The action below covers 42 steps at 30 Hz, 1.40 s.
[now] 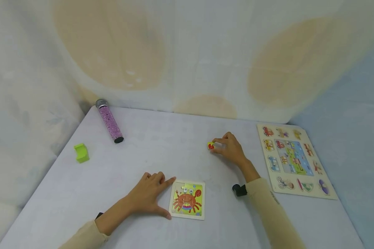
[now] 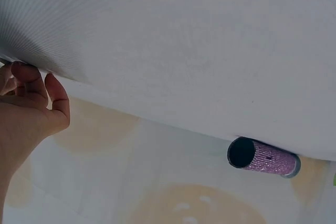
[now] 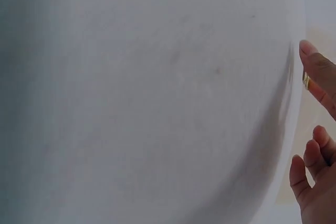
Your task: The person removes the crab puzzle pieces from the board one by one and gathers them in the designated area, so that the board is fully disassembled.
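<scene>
In the head view my right hand (image 1: 232, 150) pinches a small yellow-and-red puzzle piece (image 1: 211, 146) between thumb and index finger, out over the table. The right wrist view catches only a sliver of that puzzle piece (image 3: 306, 81) between the fingers, the rest being hidden. A small square crab puzzle (image 1: 188, 200) in a pale frame lies near the front, with a paler patch at its upper left. My left hand (image 1: 146, 197) is beside it, thumb and index finger spread, their tips right at the two left corners of the frame.
A purple glittery microphone (image 1: 110, 122) lies at the back left, with a bright green block (image 1: 81, 153) in front of it. On the right is a large puzzle board (image 1: 269, 173) with vehicle pictures. Cloth walls (image 1: 202, 52) rise behind the white table (image 1: 162, 138).
</scene>
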Each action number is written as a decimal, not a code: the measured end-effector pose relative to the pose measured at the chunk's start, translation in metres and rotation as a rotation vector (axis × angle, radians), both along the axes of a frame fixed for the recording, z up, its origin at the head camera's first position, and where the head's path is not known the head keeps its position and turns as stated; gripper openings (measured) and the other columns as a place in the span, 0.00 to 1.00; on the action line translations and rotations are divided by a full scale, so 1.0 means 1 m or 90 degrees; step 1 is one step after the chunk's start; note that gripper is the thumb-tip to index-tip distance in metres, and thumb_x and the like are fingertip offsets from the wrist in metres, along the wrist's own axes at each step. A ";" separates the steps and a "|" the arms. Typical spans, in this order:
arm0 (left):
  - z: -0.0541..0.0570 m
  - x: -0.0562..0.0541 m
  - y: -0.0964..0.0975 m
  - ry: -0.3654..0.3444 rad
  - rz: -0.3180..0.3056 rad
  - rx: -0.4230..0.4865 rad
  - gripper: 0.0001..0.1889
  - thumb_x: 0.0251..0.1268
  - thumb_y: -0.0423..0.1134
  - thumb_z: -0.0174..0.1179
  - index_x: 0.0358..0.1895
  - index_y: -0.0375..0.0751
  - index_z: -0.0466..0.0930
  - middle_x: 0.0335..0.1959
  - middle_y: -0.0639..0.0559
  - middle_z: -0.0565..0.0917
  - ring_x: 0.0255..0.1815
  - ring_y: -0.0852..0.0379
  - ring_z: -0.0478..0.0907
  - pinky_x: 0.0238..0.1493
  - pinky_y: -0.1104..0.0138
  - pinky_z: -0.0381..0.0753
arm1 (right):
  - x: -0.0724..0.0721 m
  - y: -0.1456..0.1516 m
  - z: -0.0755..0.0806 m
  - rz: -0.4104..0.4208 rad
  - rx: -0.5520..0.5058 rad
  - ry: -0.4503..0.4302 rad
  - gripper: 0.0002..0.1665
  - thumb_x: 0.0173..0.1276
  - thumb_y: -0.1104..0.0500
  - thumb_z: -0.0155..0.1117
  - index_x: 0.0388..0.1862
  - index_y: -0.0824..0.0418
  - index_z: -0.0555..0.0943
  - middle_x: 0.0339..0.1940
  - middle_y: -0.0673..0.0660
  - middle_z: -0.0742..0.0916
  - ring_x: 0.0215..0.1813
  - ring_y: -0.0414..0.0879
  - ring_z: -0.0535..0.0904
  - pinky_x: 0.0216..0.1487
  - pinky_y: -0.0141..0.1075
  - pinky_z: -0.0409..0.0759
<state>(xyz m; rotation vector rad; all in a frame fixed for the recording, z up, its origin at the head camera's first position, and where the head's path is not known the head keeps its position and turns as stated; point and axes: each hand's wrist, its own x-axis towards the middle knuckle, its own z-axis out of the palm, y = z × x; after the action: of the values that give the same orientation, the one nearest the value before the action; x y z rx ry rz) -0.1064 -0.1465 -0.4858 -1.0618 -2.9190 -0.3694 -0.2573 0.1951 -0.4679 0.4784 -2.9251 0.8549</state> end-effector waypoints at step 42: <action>0.000 -0.001 0.000 -0.002 0.011 -0.011 0.63 0.32 0.89 0.52 0.74 0.53 0.66 0.41 0.58 0.65 0.41 0.61 0.61 0.49 0.60 0.59 | 0.130 -0.052 0.004 0.211 -0.028 -0.077 0.28 0.50 0.46 0.81 0.50 0.53 0.89 0.33 0.47 0.69 0.40 0.41 0.62 0.39 0.31 0.63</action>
<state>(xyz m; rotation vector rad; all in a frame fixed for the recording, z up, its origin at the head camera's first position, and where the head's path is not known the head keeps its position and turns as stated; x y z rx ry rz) -0.1076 -0.1462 -0.4858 -1.0390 -2.9367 -0.3467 -0.1277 0.1435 -0.4636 0.9611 -2.9738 1.0122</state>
